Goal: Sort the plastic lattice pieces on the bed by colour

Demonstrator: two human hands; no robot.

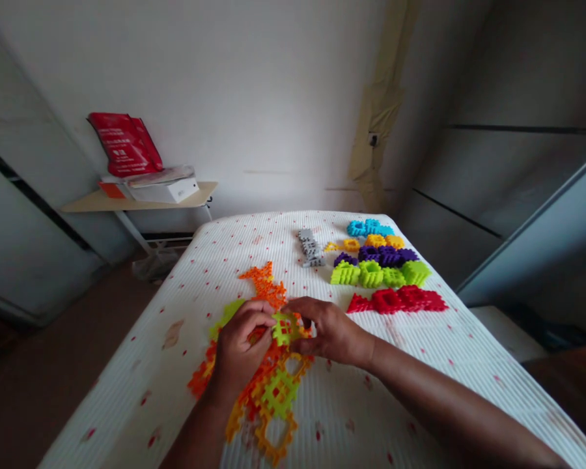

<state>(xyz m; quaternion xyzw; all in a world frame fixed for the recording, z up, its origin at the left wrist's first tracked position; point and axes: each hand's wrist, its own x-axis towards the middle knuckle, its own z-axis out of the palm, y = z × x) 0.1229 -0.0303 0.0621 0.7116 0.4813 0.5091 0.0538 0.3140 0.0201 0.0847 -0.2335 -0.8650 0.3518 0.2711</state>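
A lime-green interlocking plastic building piece (283, 329) with a windowed middle sits between my two hands, above a loose heap of pieces. My left hand (247, 335) pinches its left edge with thumb and fingers. From the other side my right hand (325, 331) curves round it, index finger at the top and thumb low on the right. Beneath them lie orange pieces (266, 368), another lime-green piece (278, 393) and a yellow ring-shaped piece (276, 456). Part of the heap is hidden by my left hand and forearm.
Sorted rows line the table's right: red (395, 299), lime-green (371, 274), purple (388, 255), yellow (375, 241) and blue pieces (370, 227). Grey pieces (310, 247) form a column nearby. A white spotted cloth (371, 404) covers the table. A side table (92, 202) bears a red bag (124, 143).
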